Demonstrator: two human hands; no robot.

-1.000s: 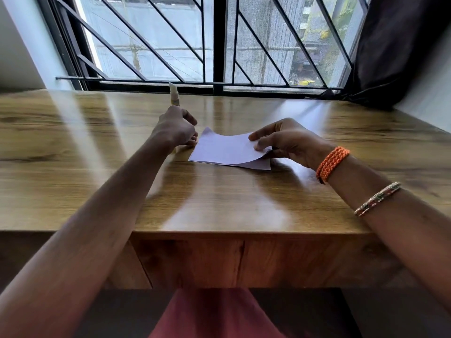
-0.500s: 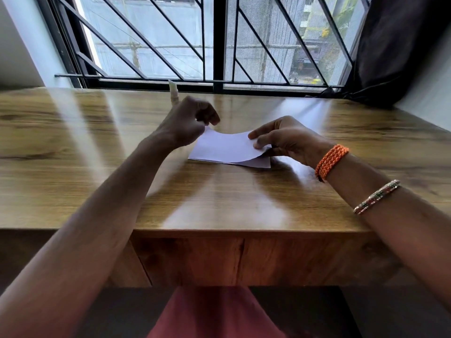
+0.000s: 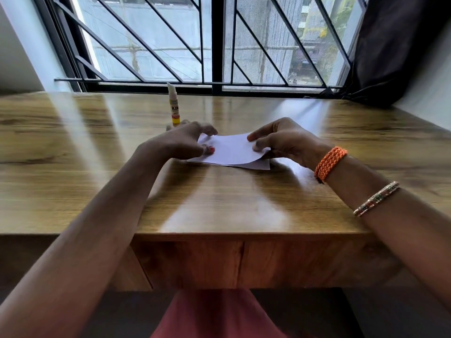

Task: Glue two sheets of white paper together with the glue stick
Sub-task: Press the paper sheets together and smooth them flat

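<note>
White paper sheets (image 3: 229, 152) lie between both hands, the right hand (image 3: 285, 140) pinching the top sheet, while the glue stick (image 3: 174, 106) stands just behind the left hand's (image 3: 185, 142) spread fingers (image 3: 210, 129).

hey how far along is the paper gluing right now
Looks done: the glue stick stands upright on the table, set aside. In hand: the right hand lifts the top sheet's edge off the bottom sheet; the left hand touches its other side. Left: pressing them flat.
</note>
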